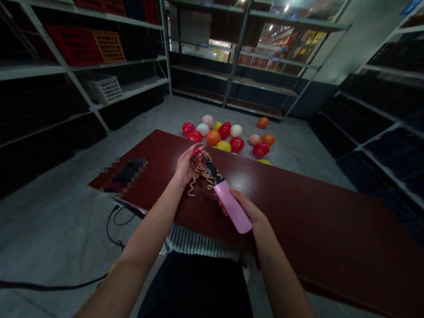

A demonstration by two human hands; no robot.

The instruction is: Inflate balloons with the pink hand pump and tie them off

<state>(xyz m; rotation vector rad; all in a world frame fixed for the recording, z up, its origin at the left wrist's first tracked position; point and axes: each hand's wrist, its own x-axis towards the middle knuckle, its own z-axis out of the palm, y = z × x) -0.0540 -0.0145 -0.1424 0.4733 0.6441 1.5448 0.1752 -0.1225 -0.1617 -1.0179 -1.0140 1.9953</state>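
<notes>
My right hand [247,205] is wrapped around the pink barrel of a balloon hand pump [231,206], tilted with its black nozzle pointing up and left. Just beside the nozzle tip, the fingers of my left hand [187,164] are closed on a small red deflated balloon [196,151]. Whether the balloon's neck is on the nozzle is too small to tell. Under and between my hands lies a tangle of tan curly strands [196,177] on the dark red-brown table [291,198].
Several inflated balloons [213,138] in red, orange, yellow and white lie on the floor past the table. A blurred-out dark item [127,174] is at the table's left end. Cables [111,229] hang at the left. Metal shelves [228,79] with crates stand around.
</notes>
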